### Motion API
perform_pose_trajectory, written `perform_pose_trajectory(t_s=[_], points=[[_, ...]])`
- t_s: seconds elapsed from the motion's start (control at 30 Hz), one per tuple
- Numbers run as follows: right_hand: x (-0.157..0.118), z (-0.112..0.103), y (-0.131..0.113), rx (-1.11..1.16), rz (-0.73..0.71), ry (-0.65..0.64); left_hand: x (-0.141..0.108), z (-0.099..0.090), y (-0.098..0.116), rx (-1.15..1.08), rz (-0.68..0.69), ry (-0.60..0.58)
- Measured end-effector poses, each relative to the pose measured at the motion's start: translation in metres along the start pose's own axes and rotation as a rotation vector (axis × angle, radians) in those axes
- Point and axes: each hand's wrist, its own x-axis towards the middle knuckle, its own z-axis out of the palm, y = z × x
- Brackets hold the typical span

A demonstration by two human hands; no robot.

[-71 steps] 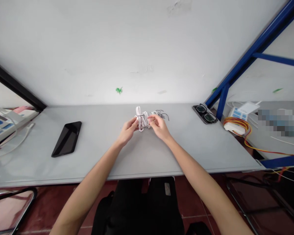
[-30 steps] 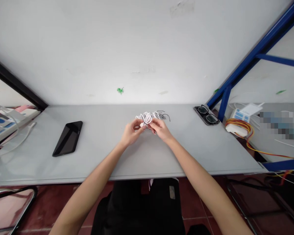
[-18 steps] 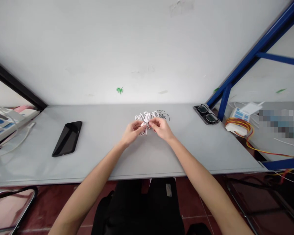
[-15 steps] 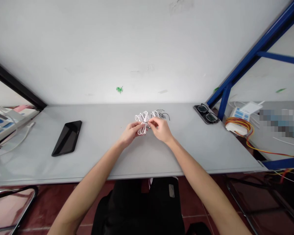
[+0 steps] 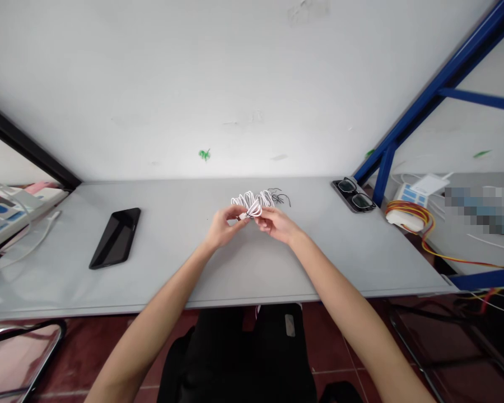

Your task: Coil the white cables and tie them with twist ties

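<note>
A person's left hand (image 5: 229, 225) and right hand (image 5: 276, 225) meet over a coiled white cable (image 5: 255, 209), bound with a dark tie, at a gray surface (image 5: 252, 263). The left hand is nearly closed, its thumb and fingers pinching the coil's left end; the right hand, fingers bent inward, grips the opposite side. Just beyond both hands lie more white cable coils (image 5: 247, 197), partly hidden by the one being held. Past the right hand's fingertips, thin black ties (image 5: 282, 197) spread in a loose tangle beside the coils. A black phone (image 5: 115, 238) lies flat, well to the left of the left hand. Far to the right of the right hand, eyeglasses (image 5: 362, 201) rest on a dark flat object (image 5: 345, 193) next to a blue metal frame (image 5: 385, 170). Farther out on that side, red and yellow wires (image 5: 411, 209) loop over a white unit. Beyond the hands rises a pale wall (image 5: 243, 84) with a green mark (image 5: 204, 154); below them, the person's dark-clothed legs (image 5: 243, 358) show above a red tiled floor (image 5: 96, 352).
</note>
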Motion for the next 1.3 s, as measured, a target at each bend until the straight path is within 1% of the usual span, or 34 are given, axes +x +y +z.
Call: perform_pose_trajectory(t_s=[0.03,0.1,0.27,0.33,0.37,0.43,0.57,0.63,0.7,0.77,0.83,0.93,1.0,1.07,1.13,1.2,1.3], points=[[0.0,-0.001,0.0,-0.045,-0.025,0.012,0.0,0.0,0.001,0.001,-0.01,0.004],[0.0,-0.001,0.0,-0.199,-0.123,0.059,-0.001,0.001,0.003,-0.051,-0.05,-0.01],[-0.004,0.005,-0.001,-0.706,-0.499,0.228,-0.003,0.001,0.005,-0.287,-0.245,-0.08],[-0.005,0.007,0.0,-0.813,-0.584,0.273,-0.003,0.0,0.005,-0.375,-0.294,-0.104],[-0.005,0.007,0.0,-0.817,-0.584,0.282,-0.003,-0.001,0.005,-0.397,-0.301,-0.105],[-0.003,0.006,0.002,-0.731,-0.508,0.261,-0.003,-0.001,0.006,-0.368,-0.277,-0.082],[0.001,-0.001,0.004,-0.411,-0.272,0.147,-0.003,0.0,0.008,-0.161,-0.121,-0.04],[0.002,-0.004,0.004,-0.271,-0.202,0.113,-0.003,0.0,0.007,-0.055,-0.043,-0.022],[0.002,-0.005,0.004,-0.192,-0.159,0.094,-0.002,0.001,0.006,0.023,-0.002,0.001],[0.002,-0.006,0.003,-0.207,-0.148,0.097,-0.002,0.002,0.005,0.025,-0.014,0.002],[0.0,-0.004,0.002,-0.319,-0.183,0.136,-0.002,0.002,0.005,-0.058,-0.073,-0.014],[-0.002,-0.001,0.0,-0.549,-0.325,0.212,-0.003,0.001,0.005,-0.236,-0.181,-0.041],[-0.002,0.001,0.0,-0.61,-0.389,0.227,-0.003,-0.001,0.004,-0.333,-0.229,-0.058],[-0.003,0.001,-0.001,-0.571,-0.358,0.214,-0.003,-0.001,0.003,-0.389,-0.259,-0.062],[-0.003,0.001,-0.001,-0.48,-0.275,0.2,-0.003,-0.001,0.001,-0.399,-0.266,-0.049],[-0.003,0.001,-0.002,-0.381,-0.201,0.192,-0.003,0.0,0.001,-0.391,-0.256,-0.036],[-0.004,0.001,-0.002,-0.257,-0.149,0.186,-0.003,0.001,0.002,-0.39,-0.225,-0.032]])
